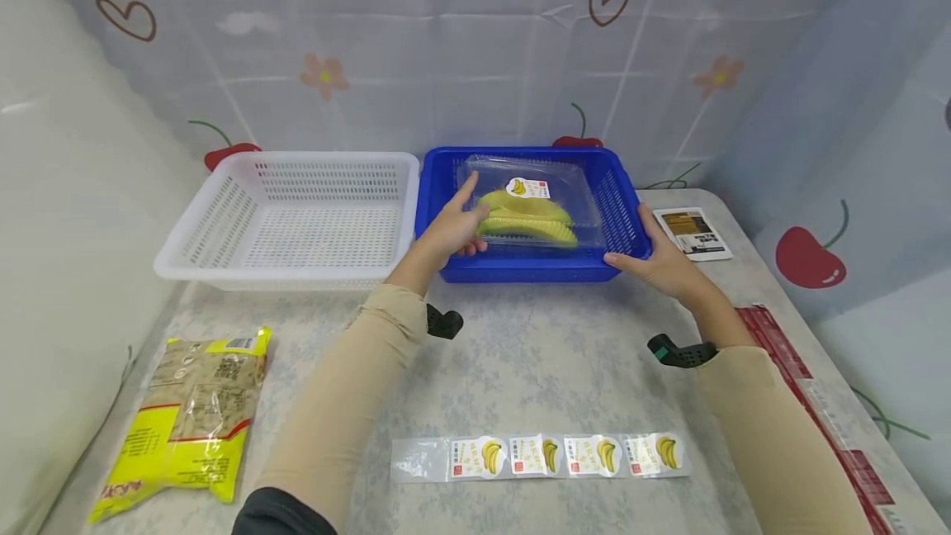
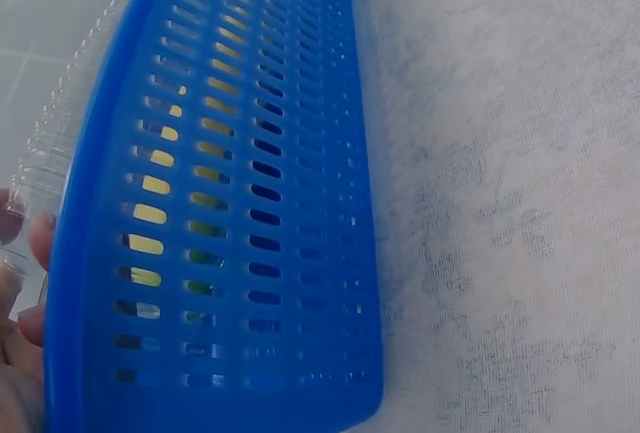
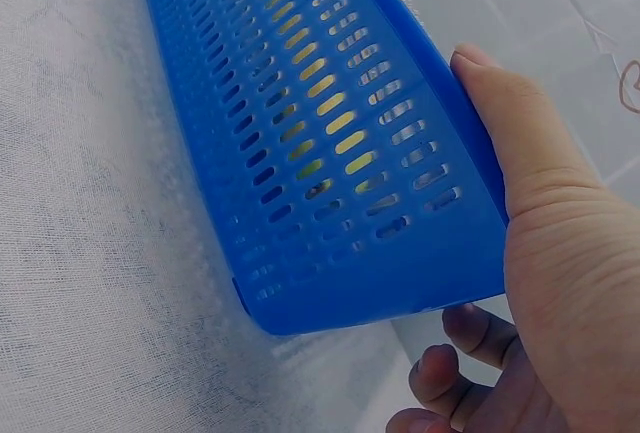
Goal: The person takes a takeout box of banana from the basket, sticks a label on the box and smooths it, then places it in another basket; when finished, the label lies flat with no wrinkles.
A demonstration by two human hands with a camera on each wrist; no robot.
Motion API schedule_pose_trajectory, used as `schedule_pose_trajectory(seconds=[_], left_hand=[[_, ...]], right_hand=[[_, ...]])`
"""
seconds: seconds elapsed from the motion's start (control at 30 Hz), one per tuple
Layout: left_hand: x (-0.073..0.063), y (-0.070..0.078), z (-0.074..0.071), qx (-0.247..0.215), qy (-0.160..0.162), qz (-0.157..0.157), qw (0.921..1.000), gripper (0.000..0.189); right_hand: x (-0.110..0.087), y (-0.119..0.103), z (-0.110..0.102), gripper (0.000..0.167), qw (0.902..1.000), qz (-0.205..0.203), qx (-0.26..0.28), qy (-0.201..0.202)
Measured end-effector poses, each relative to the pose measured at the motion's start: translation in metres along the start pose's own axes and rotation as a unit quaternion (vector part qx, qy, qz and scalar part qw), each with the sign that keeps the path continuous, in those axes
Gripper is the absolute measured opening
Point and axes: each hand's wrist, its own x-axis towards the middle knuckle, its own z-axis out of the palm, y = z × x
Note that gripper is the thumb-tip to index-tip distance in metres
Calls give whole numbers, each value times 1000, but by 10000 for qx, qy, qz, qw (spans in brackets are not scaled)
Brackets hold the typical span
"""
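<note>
A clear plastic clamshell box (image 1: pixel 583 225) lies in the blue basket (image 1: pixel 523 271), slightly tilted. Inside the box are yellow-green bananas (image 1: pixel 527 220), and a banana sticker (image 1: pixel 527 188) is on its lid. My left hand (image 1: pixel 451 228) reaches over the basket's left front rim and grips the box at its left end. At the basket's right front corner, my right hand (image 1: pixel 664 267) holds the rim. In the right wrist view the thumb (image 3: pixel 520 113) presses on the rim, with the other fingers curled beyond the corner.
A white basket (image 1: pixel 286 275) stands left of the blue one. A yellow snack bag (image 1: pixel 186 419) lies at the front left. The strip of banana stickers (image 1: pixel 550 456) lies in front. A small white-edged packet (image 1: pixel 693 234) and a red-and-white strip (image 1: pixel 810 403) are on the right.
</note>
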Motion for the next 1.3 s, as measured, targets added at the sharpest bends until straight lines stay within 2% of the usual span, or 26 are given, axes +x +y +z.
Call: schedule_pose_trajectory(seconds=[0.3, 0.47, 0.57, 0.7, 0.9, 1.0, 1.3], left_hand=[[6, -3, -4, 420, -287, -285, 9983, 66], [8, -5, -5, 816, -369, -183, 9958, 70], [8, -7, -5, 1130, -298, -76, 9931, 72], [6, -8, -4, 1675, -101, 26, 9858, 76], [4, -8, 1, 2407, 73, -116, 9705, 93], [4, -9, 4, 2599, 131, -192, 9654, 95], [6, -10, 8, 2860, 302, -333, 9572, 97]], right_hand=[[0, 2, -1, 113, 10000, -13, -37, -21], [1, 2, -1, 112, 10000, -50, -14, -41], [1, 1, -1, 112, 10000, -16, -32, -40], [0, -1, 0, 114, 10000, 29, -56, -36], [-1, -2, -1, 116, 10000, 19, -49, -57], [-1, -2, -2, 115, 10000, -1, -65, -67], [-3, -2, 0, 118, 9999, 5, -118, -9]])
